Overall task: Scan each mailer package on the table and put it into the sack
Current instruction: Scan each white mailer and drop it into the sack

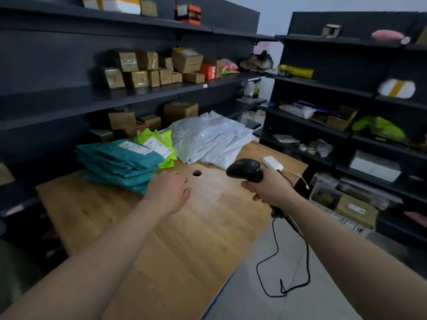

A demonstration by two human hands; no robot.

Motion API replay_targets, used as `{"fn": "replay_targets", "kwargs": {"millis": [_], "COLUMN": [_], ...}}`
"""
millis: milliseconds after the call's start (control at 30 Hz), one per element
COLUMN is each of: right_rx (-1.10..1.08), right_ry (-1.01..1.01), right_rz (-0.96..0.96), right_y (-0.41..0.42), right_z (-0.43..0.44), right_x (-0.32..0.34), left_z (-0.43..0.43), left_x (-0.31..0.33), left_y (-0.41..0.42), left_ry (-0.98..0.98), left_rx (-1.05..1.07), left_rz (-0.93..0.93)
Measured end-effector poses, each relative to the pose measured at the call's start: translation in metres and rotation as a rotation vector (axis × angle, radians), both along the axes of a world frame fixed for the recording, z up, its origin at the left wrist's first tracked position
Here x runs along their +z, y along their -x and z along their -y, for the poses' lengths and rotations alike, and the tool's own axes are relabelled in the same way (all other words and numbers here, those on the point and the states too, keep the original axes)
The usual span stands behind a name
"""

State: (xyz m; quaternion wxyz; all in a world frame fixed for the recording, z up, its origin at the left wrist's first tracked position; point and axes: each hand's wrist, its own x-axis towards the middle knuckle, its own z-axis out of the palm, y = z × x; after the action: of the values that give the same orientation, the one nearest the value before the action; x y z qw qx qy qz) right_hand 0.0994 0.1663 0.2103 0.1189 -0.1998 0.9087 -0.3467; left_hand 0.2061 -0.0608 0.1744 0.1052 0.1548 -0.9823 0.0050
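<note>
A stack of teal mailers (120, 165) lies at the far left of the wooden table (161, 245). Behind it are lime-green mailers (159, 144) and a spread of grey-white mailers (212, 139). My left hand (169, 192) hovers over the table just right of the teal stack, fingers relaxed and holding nothing. My right hand (269, 188) grips the handle of a black barcode scanner (246, 169), its head pointing left toward the mailers. The scanner's black cable (275, 250) hangs down past the table's right edge. No sack is in view.
A round hole (196, 173) is cut in the tabletop. A small white box (272, 163) with a cord sits near the table's far right corner. Dark shelves (138, 93) with cardboard boxes stand behind, and more shelving (346, 135) stands to the right.
</note>
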Motion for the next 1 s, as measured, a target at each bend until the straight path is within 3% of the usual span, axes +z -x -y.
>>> {"fn": "replay_targets", "kwargs": {"millis": [467,800,1000], "right_rx": [0.076,0.176,0.221], "right_ry": [-0.007,0.018,0.089], "right_rz": [-0.007,-0.009,0.165], "right_y": [0.274,0.422,0.493], "right_z": [0.098,0.185,0.220], "right_x": [-0.011,-0.060,-0.101], "left_z": [0.076,0.138,0.157], "left_x": [-0.028,-0.104,-0.146], "left_y": [0.248,0.375,0.444], "left_ry": [-0.076,-0.268,-0.351], "left_rx": [0.160,0.367,0.458], "left_rz": [-0.001,0.075,0.062]}}
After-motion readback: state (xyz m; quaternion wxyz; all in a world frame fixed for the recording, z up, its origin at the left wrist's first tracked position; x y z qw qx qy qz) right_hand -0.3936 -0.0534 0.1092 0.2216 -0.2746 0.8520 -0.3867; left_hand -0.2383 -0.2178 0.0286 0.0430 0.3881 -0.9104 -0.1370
